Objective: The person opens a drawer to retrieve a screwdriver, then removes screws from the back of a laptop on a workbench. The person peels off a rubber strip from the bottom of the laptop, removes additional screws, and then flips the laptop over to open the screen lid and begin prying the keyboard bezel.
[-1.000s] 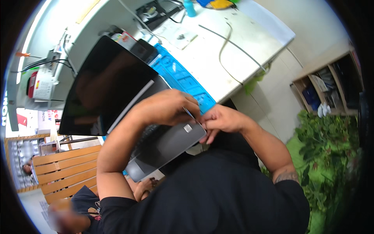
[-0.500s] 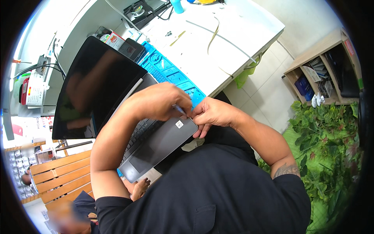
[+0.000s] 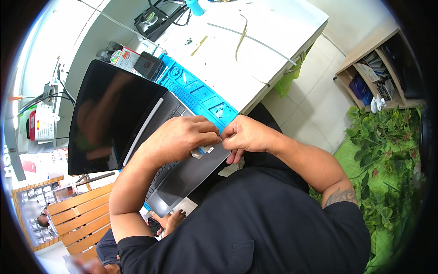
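An open laptop (image 3: 191, 171) with a black screen (image 3: 109, 116) lies tilted in front of me, its grey palm rest toward my body. My left hand (image 3: 189, 137) is closed over the palm rest, fingertips near the laptop's right front corner. Part of a slim tool (image 3: 199, 152) with a bluish handle shows below its fingers; the tip is mostly hidden. My right hand (image 3: 246, 134) grips that same corner, thumb and index finger at the edge and other fingers below it. The two hands' fingertips almost meet. A blue silicone repair mat (image 3: 200, 98) lies behind the laptop.
A white table (image 3: 269, 41) holds cable strips and a blue bottle (image 3: 195, 7). Boxes and a dark device (image 3: 148, 66) stand behind the screen. A wooden shelf (image 3: 356, 68) and leafy greenery (image 3: 383, 160) are at right. Another person's hands (image 3: 171, 221) are beyond the laptop's left end.
The view has shifted slightly. My left hand has turned and lowered over the palm rest, so the tool it holds now shows lower. My right hand stays at the corner.
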Available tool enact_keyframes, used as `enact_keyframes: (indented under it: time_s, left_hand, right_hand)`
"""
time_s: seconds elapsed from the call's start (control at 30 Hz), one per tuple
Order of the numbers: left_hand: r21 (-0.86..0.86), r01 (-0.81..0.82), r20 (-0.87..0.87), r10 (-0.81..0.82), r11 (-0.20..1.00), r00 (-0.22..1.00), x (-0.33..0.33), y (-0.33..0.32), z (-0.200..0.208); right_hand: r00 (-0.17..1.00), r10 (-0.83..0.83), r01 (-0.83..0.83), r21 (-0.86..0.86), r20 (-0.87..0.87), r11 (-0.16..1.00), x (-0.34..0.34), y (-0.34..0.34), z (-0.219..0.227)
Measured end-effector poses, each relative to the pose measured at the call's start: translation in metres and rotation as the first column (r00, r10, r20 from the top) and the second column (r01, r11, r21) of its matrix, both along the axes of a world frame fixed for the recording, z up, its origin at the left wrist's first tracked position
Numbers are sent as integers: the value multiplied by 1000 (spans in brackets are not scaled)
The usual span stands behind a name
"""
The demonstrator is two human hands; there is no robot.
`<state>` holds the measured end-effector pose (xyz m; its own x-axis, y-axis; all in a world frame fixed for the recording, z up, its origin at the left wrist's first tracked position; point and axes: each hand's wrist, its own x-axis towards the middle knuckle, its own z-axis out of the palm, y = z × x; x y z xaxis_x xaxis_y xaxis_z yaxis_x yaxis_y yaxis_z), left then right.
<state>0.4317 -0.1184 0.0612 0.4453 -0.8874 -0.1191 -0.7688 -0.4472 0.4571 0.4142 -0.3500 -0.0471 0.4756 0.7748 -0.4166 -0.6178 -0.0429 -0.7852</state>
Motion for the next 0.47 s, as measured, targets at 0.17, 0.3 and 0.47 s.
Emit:
enact_keyframes:
  time_s: [0.17,0.3,0.47]
  left_hand:
    - [-124,-96,-4,96,988,995,-7,11,-13]
    - [-188,-74,54,86,979,995,-19,16,-22]
    - [-157,-58,67,70,986,995,-21,12,-20]
  right_hand:
    - [996,-50,53,47,-69,998,-9,1,-5]
    - [991,-51,66,120,-124,991,-23,5,-9]
    - [992,-26,47,165,-124,985,-25,5,-18]
